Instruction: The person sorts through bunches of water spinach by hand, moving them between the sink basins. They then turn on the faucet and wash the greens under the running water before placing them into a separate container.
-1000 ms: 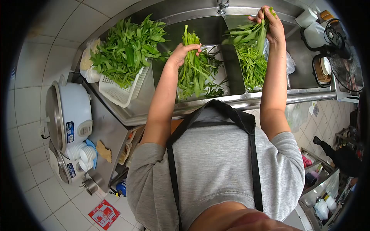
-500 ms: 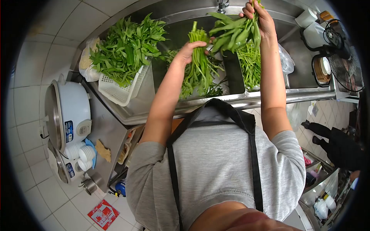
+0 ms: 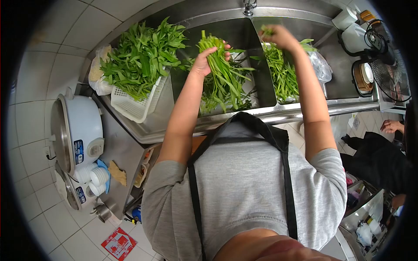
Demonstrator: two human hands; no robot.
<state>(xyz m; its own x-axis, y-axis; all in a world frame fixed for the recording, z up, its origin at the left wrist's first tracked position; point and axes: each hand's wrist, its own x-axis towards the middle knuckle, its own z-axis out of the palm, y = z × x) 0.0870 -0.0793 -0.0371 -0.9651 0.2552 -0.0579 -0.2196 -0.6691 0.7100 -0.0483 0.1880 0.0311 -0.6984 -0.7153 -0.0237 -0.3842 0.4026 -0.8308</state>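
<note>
My left hand (image 3: 205, 62) is closed around a bunch of water spinach (image 3: 220, 65), stem ends up and leaves hanging into the left basin (image 3: 237, 26). More loose greens (image 3: 237, 103) lie beneath it there. My right hand (image 3: 281, 38), smeared by motion, is above the right basin (image 3: 287, 22) with its fingers closed on green stems (image 3: 266, 30). A few leaves (image 3: 307, 42) show beyond that wrist. Below it, a heap of cut green stems (image 3: 281, 71) fills part of the right basin.
A white perforated basket (image 3: 130, 104) piled with leafy greens (image 3: 143, 61) stands at the left, beside a plastic bag (image 3: 99, 71). The faucet (image 3: 249, 8) is at the back. A rice cooker (image 3: 80, 126) and a fan (image 3: 389, 65) flank the sink. A person in black (image 3: 376, 161) is behind right.
My right hand has swung down and left over the right basin, its leafy bunch no longer hanging in front. My left hand has shifted slightly left with its bunch. The person behind has moved.
</note>
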